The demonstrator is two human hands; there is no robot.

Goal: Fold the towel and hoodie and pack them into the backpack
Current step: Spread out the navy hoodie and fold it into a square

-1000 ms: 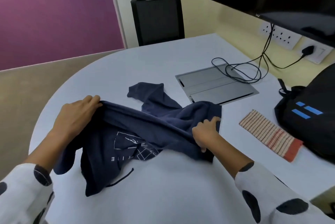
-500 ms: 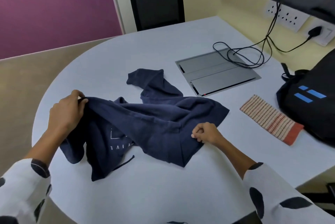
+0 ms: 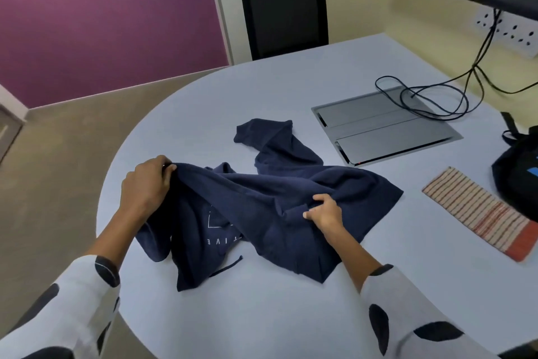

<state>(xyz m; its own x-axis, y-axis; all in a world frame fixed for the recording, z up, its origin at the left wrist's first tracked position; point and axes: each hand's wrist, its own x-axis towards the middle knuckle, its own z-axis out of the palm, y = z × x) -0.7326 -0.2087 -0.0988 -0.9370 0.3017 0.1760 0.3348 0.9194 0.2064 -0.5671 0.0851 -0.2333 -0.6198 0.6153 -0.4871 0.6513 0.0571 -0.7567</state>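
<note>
The hoodie (image 3: 262,207) lies rumpled mid-desk (image 3: 262,91), not yet folded. The left hand (image 3: 145,187) pinches an edge at nine o'clock; the right hand (image 3: 324,213) grips cloth at centre. Next, I'd say, spread it flat. The towel (image 3: 477,213) lies folded at three o'clock, by the backpack (image 3: 518,172).

Only 1 view: a wide-angle camera on the person's head, looking forward and down across the table (image 3: 262,315). Both forearms enter from the bottom edge, close to the lens. The chair (image 3: 285,12) and wall sockets (image 3: 506,29) lie far off.
</note>
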